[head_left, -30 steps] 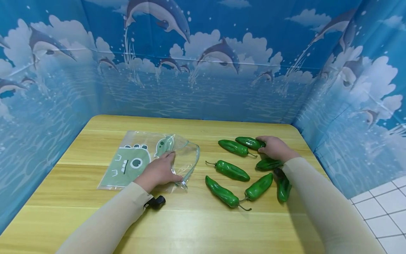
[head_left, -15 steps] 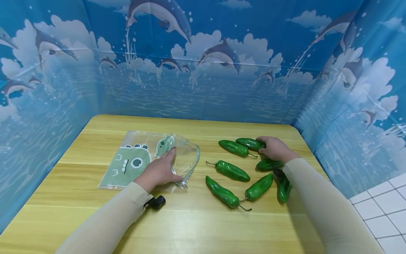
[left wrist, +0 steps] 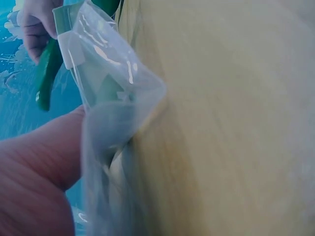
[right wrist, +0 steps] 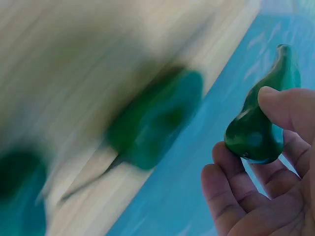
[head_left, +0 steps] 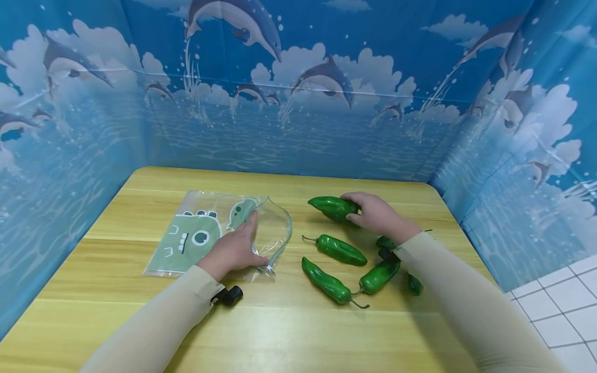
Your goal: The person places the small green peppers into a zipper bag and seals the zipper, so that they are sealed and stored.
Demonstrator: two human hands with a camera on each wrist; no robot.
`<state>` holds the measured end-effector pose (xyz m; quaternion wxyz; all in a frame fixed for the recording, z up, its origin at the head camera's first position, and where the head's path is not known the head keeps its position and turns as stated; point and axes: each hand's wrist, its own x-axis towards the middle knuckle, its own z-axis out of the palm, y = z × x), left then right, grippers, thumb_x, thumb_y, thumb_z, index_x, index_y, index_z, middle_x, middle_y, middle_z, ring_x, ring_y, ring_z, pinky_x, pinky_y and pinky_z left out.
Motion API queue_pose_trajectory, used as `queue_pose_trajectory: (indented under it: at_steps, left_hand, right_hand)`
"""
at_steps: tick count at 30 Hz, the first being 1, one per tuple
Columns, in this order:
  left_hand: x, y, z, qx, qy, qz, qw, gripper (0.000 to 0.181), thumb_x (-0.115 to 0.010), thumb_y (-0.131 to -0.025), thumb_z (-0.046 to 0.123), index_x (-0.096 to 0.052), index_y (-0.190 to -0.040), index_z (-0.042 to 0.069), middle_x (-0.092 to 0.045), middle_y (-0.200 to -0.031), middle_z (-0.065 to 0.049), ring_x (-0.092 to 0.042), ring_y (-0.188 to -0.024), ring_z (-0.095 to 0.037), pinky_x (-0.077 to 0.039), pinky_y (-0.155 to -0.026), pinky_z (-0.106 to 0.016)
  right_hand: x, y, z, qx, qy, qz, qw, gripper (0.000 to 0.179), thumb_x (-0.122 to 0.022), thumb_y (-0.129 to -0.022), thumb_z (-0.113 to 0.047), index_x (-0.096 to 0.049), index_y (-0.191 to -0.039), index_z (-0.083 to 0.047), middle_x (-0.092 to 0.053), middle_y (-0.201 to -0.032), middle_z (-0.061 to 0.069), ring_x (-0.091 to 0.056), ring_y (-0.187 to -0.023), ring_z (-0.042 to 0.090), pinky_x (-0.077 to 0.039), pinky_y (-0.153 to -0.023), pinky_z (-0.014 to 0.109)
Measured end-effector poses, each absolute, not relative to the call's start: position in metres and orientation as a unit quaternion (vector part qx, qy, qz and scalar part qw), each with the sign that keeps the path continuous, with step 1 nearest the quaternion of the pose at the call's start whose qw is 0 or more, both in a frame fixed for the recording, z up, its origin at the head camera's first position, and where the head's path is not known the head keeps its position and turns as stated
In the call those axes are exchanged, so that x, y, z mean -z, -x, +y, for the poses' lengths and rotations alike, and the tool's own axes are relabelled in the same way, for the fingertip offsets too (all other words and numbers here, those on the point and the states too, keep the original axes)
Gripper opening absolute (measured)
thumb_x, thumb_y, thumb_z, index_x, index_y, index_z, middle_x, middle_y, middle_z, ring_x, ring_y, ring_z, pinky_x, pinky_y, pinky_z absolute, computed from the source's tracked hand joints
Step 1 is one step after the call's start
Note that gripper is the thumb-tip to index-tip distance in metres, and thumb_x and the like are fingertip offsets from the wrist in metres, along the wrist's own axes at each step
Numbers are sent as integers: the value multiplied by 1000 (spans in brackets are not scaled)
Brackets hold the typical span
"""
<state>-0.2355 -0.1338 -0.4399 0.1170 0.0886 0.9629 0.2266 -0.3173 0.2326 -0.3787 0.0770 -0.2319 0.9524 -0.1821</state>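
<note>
The right hand (head_left: 377, 214) pinched a green pepper (head_left: 330, 206) on the far side; at left, the left hand (head_left: 231, 250), thumb and fingers spread, touched the clear bag (head_left: 186, 246)

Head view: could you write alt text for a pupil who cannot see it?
A person's right hand holds at least one glossy, elongated green pepper over a yellowish wooden table, while the left hand touches the mouth of a clear plastic bag with green cartoon-monster print. More green peppers lie nearer the person.

The left hand (head_left: 231, 251) splays; the right hand (head_left: 375, 214) pinches.
</note>
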Motion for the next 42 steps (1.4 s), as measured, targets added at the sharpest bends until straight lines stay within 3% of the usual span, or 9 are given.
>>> queue_pose_trajectory:
  at_steps: [9, 17, 25, 42]
  left_hand:
    - [443, 238, -134, -229, -88, 962, 117, 139, -88, -79, 57, 10, -170, 17, -18, -176, -15, -46, -148, -47, -47, -115, -57]
    - [442, 237, -134, -226, -91, 963, 113, 141, -89, -78, 56, 10, -170, 14, -16, -176, -15, -45, -148, -47, -46, -117, -57]
    - [441, 236, -133, -231, -89, 963, 109, 142, -89, -77, 56, 10, -170, 15, -15, -177, -13, -45, -148, -47, -47, -116, -57]
    - [444, 236, -133, -231, -85, 963, 104, 142, -90, -77, 57, 8, -170, 15, -18, -176, -14, -47, -147, -46, -47, -115, -57]
  right_hand:
    - [375, 289, 175, 166, 309, 932, 90, 56, -68, -103, -18, -51, -156, -10, -55, -156, 15, -59, -137, 33, -54, -108, 52]
    - [386, 285, 149, 135, 332, 929, 93, 54, -68, -104, -21, -53, -154, -10, -59, -152, 12, -60, -137, 31, -54, -109, 49]
    - [396, 288, 131, 106, 350, 925, 103, 54, -64, -106, -24, -50, -157, -11, -57, -155, 12, -54, -144, 31, -48, -117, 49]
    - [407, 290, 118, 117, 359, 916, 135, 57, -63, -107, -17, -45, -160, -9, -56, -155, 16, -56, -142, 32, -49, -116, 48]
